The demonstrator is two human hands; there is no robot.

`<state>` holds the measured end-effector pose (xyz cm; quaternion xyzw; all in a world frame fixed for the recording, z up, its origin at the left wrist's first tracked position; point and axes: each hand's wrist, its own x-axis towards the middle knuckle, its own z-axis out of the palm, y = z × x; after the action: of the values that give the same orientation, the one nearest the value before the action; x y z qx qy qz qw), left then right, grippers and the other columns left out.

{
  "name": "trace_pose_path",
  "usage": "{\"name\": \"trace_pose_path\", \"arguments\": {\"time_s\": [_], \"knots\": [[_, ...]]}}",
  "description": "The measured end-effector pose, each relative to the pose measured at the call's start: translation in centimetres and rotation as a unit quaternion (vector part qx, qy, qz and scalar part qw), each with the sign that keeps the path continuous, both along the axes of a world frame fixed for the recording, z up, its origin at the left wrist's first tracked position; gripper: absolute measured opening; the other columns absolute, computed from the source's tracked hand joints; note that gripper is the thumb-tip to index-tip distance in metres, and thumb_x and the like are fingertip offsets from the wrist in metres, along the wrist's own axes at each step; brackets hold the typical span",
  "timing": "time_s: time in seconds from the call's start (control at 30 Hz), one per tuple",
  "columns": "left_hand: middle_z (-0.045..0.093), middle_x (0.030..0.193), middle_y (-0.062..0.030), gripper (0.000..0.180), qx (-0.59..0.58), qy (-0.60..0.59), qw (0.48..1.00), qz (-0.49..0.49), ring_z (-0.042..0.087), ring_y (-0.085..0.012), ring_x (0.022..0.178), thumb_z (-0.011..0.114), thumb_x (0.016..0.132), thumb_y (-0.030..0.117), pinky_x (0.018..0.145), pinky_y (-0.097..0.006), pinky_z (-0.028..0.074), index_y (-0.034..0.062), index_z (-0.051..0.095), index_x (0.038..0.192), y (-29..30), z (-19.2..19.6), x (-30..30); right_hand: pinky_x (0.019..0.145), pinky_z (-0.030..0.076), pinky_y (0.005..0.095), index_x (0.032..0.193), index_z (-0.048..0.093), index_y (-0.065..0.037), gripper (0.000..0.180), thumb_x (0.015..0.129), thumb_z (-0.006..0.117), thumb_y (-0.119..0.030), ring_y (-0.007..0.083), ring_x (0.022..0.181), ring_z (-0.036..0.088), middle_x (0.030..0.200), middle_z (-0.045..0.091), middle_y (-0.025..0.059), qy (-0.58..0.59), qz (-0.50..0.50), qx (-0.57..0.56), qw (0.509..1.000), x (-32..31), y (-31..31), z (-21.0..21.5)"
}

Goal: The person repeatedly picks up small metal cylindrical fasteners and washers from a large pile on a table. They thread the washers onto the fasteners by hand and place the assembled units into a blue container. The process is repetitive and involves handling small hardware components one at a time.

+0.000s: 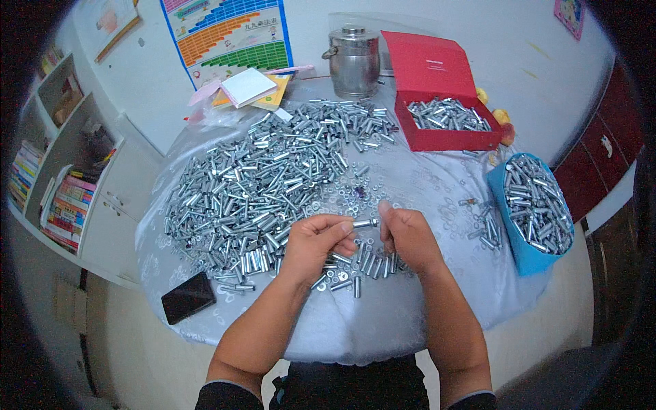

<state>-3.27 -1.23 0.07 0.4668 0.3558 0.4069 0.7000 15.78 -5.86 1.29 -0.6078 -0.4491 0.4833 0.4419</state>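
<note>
My left hand (319,240) pinches a silvery expansion bolt (365,223) between thumb and fingers, its shaft lying level and pointing right. Beside the bolt's right end is my right hand (408,236), fingers curled and thumb raised; whatever it may hold is hidden. Under and beyond both hands spreads a big heap of metal sleeves and bolts (239,191). Loose nuts and washers (355,198) lie just past my hands, and several short sleeves (372,265) lie below them.
An open red box (447,140) and a blue bin (526,256), both full of metal parts, stand at the right. A dark phone (188,298) lies front left. A steel pot (354,63) and papers (247,87) are at the back of the cloth-covered table (321,335).
</note>
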Motion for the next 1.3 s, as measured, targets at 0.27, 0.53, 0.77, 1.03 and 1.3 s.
{"name": "trace_pose_path", "arguments": {"time_s": [0.27, 0.53, 0.77, 1.03, 1.3], "knots": [[0.067, 0.081, -0.0114, 0.019, 0.013, 0.01, 0.993, -0.12, 0.067, -0.0179, 0.067, 0.064, 0.088, 0.007, 0.061, -0.027, 0.057, -0.0066, 0.065, 0.102, -2.3, 0.7, 2.3, 0.053, 0.041, 0.0255, 0.08, 0.058, -0.004, 0.032, 0.097, 0.052, -0.031, 0.0097, 0.056, 0.049, 0.063, 0.052, 0.0005, 0.089, -0.081, 0.056, 0.991, 0.8, -4.4, -0.7], [0.067, 0.082, -0.0122, 0.019, 0.021, 0.028, 0.981, -0.188, 0.067, -0.0186, 0.069, 0.063, 0.088, 0.005, 0.064, -0.028, 0.057, -0.0069, 0.065, 0.102, -4.7, 1.0, 7.2, 0.048, 0.038, 0.0267, 0.076, 0.055, -0.005, 0.039, 0.099, 0.046, -0.036, 0.0106, 0.049, 0.044, 0.059, 0.049, 0.0012, 0.132, -0.166, 0.01, 0.977, 3.4, -9.9, -1.0], [0.068, 0.083, -0.012, 0.017, 0.037, 0.033, 0.971, -0.235, 0.066, -0.0173, 0.07, 0.064, 0.086, 0.003, 0.063, -0.028, 0.056, -0.0046, 0.066, 0.101, -5.6, 1.3, 10.8, 0.043, 0.034, 0.0272, 0.079, 0.052, -0.005, 0.038, 0.099, 0.045, -0.036, 0.0116, 0.042, 0.039, 0.055, 0.046, 0.0012, 0.21, -0.214, 0.037, 0.953, 5.7, -12.9, -1.6], [0.068, 0.088, -0.0135, 0.02, 0.061, 0.046, 0.958, -0.277, 0.067, -0.0177, 0.076, 0.065, 0.086, 0.001, 0.069, -0.028, 0.057, -0.0062, 0.065, 0.104, -6.1, 1.5, 13.6, 0.041, 0.033, 0.0277, 0.074, 0.046, -0.009, 0.039, 0.099, 0.045, -0.038, 0.0108, 0.043, 0.038, 0.056, 0.042, -0.0001, 0.333, -0.26, 0.045, 0.905, 7.1, -14.0, -1.7], [0.069, 0.087, -0.0122, 0.019, 0.1, 0.049, 0.949, -0.293, 0.067, -0.0172, 0.078, 0.066, 0.083, -0.001, 0.071, -0.028, 0.056, -0.0037, 0.066, 0.102, -6.1, 0.9, 15.2, 0.039, 0.032, 0.0299, 0.077, 0.045, -0.009, 0.04, 0.1, 0.043, -0.041, 0.0115, 0.039, 0.034, 0.053, 0.037, -0.0005, 0.4, -0.292, 0.07, 0.866, 6.9, -13.7, -2.1]]}}
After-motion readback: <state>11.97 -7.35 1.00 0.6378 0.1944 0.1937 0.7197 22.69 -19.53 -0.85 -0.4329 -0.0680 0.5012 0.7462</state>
